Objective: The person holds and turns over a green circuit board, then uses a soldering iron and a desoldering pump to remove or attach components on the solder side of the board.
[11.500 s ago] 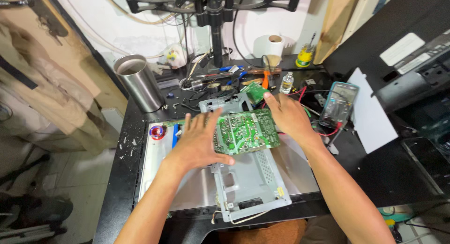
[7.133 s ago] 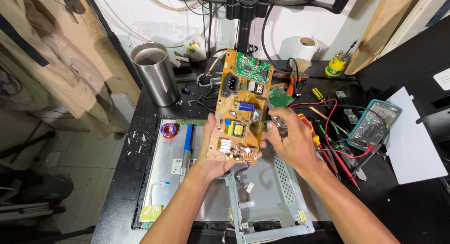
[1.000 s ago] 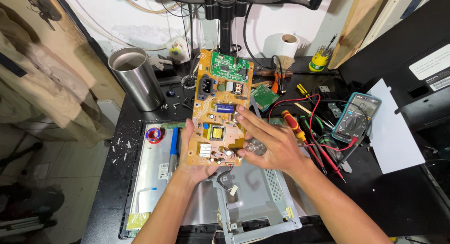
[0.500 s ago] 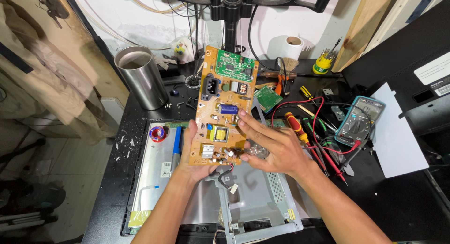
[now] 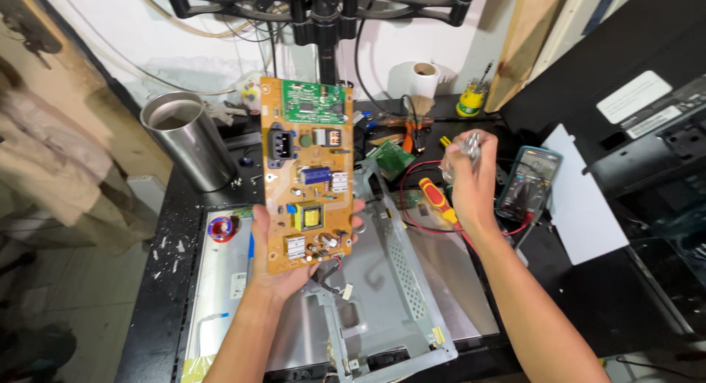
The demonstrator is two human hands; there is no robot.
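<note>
The left hand (image 5: 283,269) holds one long circuit board (image 5: 309,173) up in the air, above the grey metal frame (image 5: 382,309) that lies on the black table (image 5: 158,280). The board stands on end, with its long side running up and down. Its green part is at the top, far from the person, and its orange part with the little round parts is at the bottom, in the hand. The side with the parts on it faces the camera. The left thumb presses on the left edge and the fingertips curl around the right edge, so the hand grips the board tight. The right hand (image 5: 467,181) is up off the table, well apart from the board, and is closed around one small shiny metal thing (image 5: 471,144); it is too blurry to tell what it is. Just to the right of that hand lies one multimeter (image 5: 528,181) with red and black wires. One red and yellow screwdriver (image 5: 437,199) lies near the wrist. One steel cup (image 5: 187,140) stands at the left, and one roll of paper (image 5: 413,78) stands at the back.
</note>
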